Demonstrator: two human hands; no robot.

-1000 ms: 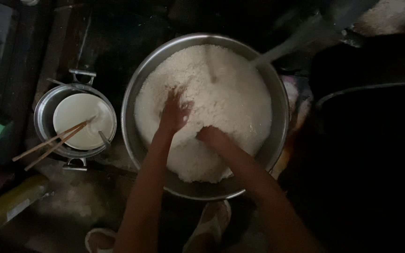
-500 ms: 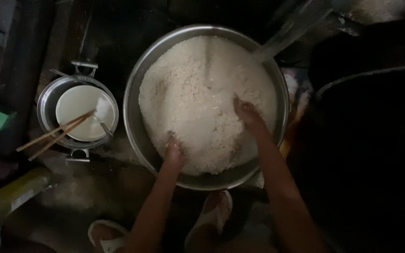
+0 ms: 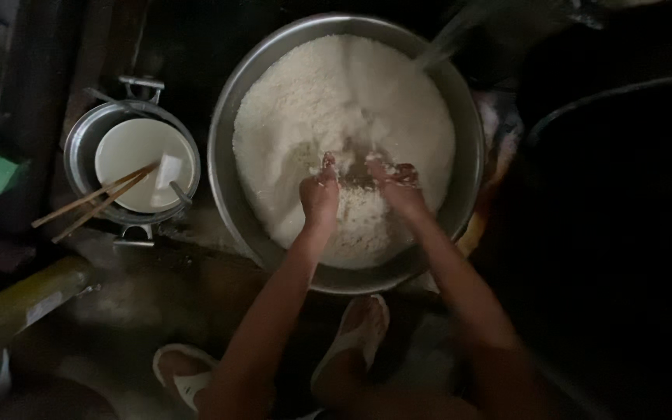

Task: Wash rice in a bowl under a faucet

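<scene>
A big round metal basin (image 3: 227, 117) on the floor is heaped with white rice (image 3: 313, 101). Both of my hands are down in the rice near the basin's middle. My left hand (image 3: 320, 190) is curled with grains stuck to it. My right hand (image 3: 394, 183) lies close beside it, fingers bent into the rice and dotted with grains. The fingertips of both hands are partly buried. A thin stream of water (image 3: 449, 39) falls into the basin at its far right rim.
Left of the basin stands a smaller metal pot (image 3: 79, 148) with handles, holding a white bowl (image 3: 130, 159) and a pair of chopsticks (image 3: 91, 202). My feet in pale sandals (image 3: 355, 334) are at the basin's near side. A dark tub (image 3: 624, 194) fills the right.
My hands were spread apart in the rice, the left near the front edge and the right further back. They have come together at the middle.
</scene>
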